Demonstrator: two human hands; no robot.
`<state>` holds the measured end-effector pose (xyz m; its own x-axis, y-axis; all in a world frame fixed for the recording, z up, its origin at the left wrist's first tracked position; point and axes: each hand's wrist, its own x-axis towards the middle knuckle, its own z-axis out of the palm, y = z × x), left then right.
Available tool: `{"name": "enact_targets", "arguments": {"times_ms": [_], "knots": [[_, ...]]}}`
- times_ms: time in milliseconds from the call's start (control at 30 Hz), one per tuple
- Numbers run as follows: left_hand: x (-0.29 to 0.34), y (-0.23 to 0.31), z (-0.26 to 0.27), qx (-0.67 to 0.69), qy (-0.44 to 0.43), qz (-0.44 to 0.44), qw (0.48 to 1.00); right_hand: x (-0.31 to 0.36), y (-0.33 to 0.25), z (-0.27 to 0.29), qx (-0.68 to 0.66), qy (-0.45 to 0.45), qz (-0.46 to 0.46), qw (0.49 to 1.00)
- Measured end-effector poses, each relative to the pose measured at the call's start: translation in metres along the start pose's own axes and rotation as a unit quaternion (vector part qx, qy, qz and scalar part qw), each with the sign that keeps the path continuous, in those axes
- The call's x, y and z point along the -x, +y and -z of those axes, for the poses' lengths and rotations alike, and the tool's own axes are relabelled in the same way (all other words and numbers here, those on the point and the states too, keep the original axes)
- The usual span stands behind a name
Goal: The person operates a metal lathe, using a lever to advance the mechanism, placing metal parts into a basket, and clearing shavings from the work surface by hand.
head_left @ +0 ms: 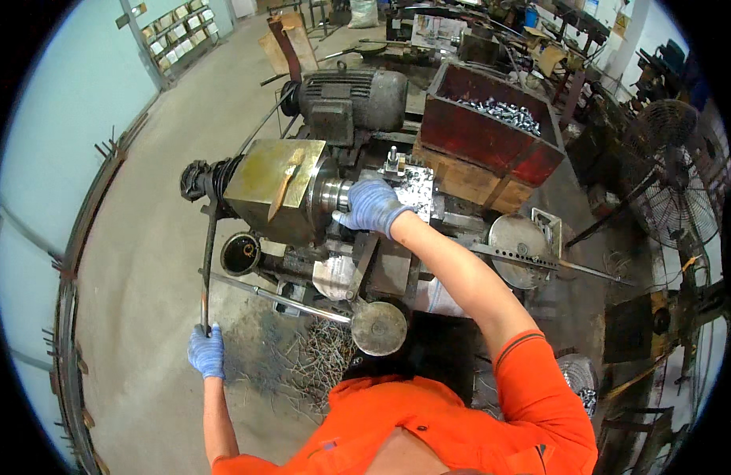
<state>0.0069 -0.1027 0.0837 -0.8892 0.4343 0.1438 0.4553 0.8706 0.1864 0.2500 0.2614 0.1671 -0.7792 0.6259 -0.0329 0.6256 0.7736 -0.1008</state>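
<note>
My left hand [207, 351], in a blue-grey knit glove, is closed round the lower end of a long dark lever [209, 269] that runs up beside the headstock. My right hand [373, 206], gloved alike, is at the shiny metal spindle nose [334, 195] of the lathe. Its fingers are curled and its thumb points left; whatever they hold is hidden under the glove. The boxy headstock [258, 186] has a greenish top, on which a wooden-handled brush [284, 186] lies. Right of my right hand is a tool slide [414, 190] strewn with bright chips.
A motor [353, 99] sits behind the headstock. The red bin [492, 134] at the right holds many small metal parts. A bar with a round weight [379, 328] juts out near my body. Metal shavings [322, 356] litter the floor. A caged fan [666, 174] stands far right.
</note>
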Motion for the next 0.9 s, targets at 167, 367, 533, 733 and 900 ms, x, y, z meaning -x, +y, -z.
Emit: {"name": "enact_targets", "arguments": {"times_ms": [167, 367, 533, 733, 900], "knots": [[-0.025, -0.022, -0.029, 0.091, -0.04, -0.034, 0.994, 0.001, 0.0, -0.006, -0.011, 0.011, -0.014, 1.0], [-0.091, -0.007, -0.037, 0.411, -0.262, -0.04, 0.872, 0.012, 0.012, 0.004, 0.033, 0.073, -0.003, 0.997], [-0.093, -0.026, -0.048, 0.488, -0.343, 0.007, 0.802, 0.072, 0.048, 0.071, 0.088, 0.15, -0.005, 0.985], [-0.099, -0.025, -0.057, 0.529, -0.337, -0.041, 0.778, 0.082, 0.15, 0.114, 0.17, 0.294, -0.158, 0.927], [-0.095, -0.024, -0.047, 0.505, -0.298, -0.056, 0.808, 0.105, 0.12, 0.087, 0.038, 0.335, -0.128, 0.933]]}}
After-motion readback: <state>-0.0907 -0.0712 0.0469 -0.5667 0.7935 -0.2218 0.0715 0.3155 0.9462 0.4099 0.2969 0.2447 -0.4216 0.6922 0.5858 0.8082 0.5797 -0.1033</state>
